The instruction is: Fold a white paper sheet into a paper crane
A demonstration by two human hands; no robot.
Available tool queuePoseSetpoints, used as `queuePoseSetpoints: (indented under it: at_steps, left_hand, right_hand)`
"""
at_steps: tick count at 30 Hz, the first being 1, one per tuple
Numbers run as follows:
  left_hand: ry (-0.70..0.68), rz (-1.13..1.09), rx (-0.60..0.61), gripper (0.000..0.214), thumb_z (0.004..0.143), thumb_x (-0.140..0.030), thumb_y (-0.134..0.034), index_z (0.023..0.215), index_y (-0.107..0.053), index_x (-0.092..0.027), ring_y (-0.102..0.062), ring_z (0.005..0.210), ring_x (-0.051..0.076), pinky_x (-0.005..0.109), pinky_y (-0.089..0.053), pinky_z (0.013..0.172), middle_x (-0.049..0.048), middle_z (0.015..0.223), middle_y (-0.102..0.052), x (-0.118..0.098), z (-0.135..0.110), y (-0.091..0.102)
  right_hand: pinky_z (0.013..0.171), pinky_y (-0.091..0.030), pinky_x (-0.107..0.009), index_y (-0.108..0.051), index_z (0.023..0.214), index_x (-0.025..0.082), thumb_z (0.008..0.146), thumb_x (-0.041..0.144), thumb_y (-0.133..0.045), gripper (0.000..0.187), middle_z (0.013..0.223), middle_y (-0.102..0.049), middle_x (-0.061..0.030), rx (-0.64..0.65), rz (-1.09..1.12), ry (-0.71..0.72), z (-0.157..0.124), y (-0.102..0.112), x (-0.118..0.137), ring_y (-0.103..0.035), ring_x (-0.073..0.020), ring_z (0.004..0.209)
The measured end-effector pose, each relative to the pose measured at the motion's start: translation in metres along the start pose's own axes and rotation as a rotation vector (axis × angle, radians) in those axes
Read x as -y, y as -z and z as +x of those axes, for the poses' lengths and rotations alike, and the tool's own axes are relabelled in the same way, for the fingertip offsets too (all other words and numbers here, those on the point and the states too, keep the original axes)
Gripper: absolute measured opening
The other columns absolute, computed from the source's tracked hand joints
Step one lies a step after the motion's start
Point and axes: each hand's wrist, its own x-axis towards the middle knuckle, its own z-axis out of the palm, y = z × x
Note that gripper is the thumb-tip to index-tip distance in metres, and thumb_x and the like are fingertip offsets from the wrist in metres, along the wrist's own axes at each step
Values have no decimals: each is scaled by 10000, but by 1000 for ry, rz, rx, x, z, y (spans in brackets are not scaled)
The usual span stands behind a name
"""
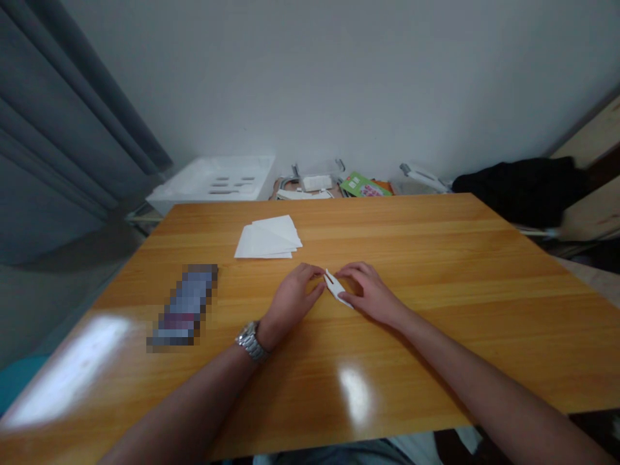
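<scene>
A small folded piece of white paper (335, 287), narrow and with a split at its far end, is between my two hands over the middle of the table. My left hand (296, 298), with a metal watch on the wrist, pinches its far left end between thumb and forefinger. On the other side, my right hand (371, 294) grips its right edge, thumb on the near part and fingers curled beyond. Farther back and to the left lies a loose stack of white paper sheets (268, 237).
A blurred-out phone-like object (186, 307) lies on the left of the wooden table (416, 239). Behind the far edge are a white foam tray (232, 171), a green packet (363, 185), and dark cloth (523, 187). A grey curtain (62, 116) hangs at left.
</scene>
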Motion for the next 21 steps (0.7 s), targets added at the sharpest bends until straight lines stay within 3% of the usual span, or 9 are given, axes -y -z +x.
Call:
queuePoseSetpoints:
  at_steps: [5, 10, 16, 21]
  left_hand:
    - [-47, 137, 18, 245, 955, -275, -621, 1183, -664, -196, -616, 1058, 242, 432, -517, 986, 91, 1120, -656, 5, 0, -1]
    - [-40, 63, 5, 162, 955, -259, -609, 1087, -678, -195, -628, 1036, 233, 427, -516, 969, 75, 1084, -673, 4, 2, -2]
    - [147, -290, 2, 99, 944, -287, -623, 941, -633, -188, -699, 828, 173, 321, -579, 792, 31, 903, -724, 1, 3, -5]
    - [242, -580, 23, 200, 909, -363, -677, 908, -609, -175, -728, 833, 174, 283, -588, 763, 41, 895, -739, -1, 2, -7]
  right_hand:
    - [1062, -446, -501, -703, 1173, 242, 875, 294, -729, 304, 1235, -601, -116, 14, -32, -5, -1, -1, -2, -554, -298, 1203]
    - [1051, -444, -500, -688, 1163, 247, 871, 292, -737, 299, 1226, -620, -107, 27, -31, 3, -1, -1, -1, -560, -296, 1189]
    - [1036, -423, -477, -646, 1128, 243, 870, 262, -734, 273, 1207, -650, -85, 45, -3, 34, 1, 2, 3, -563, -286, 1164]
    - [989, -439, -422, -646, 1118, 230, 908, 295, -684, 224, 1151, -685, -73, 46, 117, 8, 1, 5, 14, -597, -261, 1100]
